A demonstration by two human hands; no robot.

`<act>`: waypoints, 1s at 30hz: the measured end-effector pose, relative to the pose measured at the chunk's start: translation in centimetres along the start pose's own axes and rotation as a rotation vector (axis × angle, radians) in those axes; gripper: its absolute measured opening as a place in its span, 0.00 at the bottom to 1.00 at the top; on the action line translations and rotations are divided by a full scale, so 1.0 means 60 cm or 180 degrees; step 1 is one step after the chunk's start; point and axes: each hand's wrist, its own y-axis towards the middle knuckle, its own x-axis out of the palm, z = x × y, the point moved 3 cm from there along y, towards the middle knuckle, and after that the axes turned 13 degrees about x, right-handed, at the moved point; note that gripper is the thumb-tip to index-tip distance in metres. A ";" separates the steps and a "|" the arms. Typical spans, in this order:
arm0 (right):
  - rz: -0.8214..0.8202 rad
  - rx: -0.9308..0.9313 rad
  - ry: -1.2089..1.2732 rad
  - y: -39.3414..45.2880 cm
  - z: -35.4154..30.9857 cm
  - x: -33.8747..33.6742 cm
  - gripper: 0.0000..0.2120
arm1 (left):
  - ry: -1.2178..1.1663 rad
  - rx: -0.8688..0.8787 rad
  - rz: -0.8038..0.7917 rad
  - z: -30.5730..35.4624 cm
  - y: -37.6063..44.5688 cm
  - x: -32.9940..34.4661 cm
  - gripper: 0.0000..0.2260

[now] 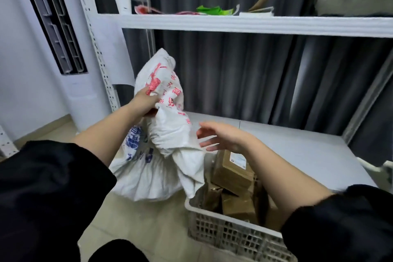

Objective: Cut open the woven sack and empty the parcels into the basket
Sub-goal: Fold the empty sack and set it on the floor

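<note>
The woven sack (161, 134) is gripped at its bunched upper part by the left hand (144, 102), fingers curled into the fabric, and hangs over the floor at the left rim of the basket (223, 227), one flap draped over that rim. The right hand (223, 137) is held open, fingers spread, empty, just beside the sack above the parcels (234, 170). With a one-handed grip, slippage is judged likely, and any remaining parcels may be spilled outside the left rim
</note>
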 end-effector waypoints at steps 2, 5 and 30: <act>0.0103 -0.0012 -0.0303 -0.005 -0.011 -0.006 0.14 | 0.0179 0.0059 -0.0298 0.025 0.001 -0.003 0.10; 0.0673 -0.0266 0.0063 -0.005 -0.033 -0.020 0.23 | 0.0680 0.0085 -0.0661 0.060 0.002 -0.007 0.10; 0.0660 -0.0804 0.2467 -0.026 -0.139 -0.070 0.24 | 0.2626 0.1640 -0.0969 0.103 -0.031 0.074 0.43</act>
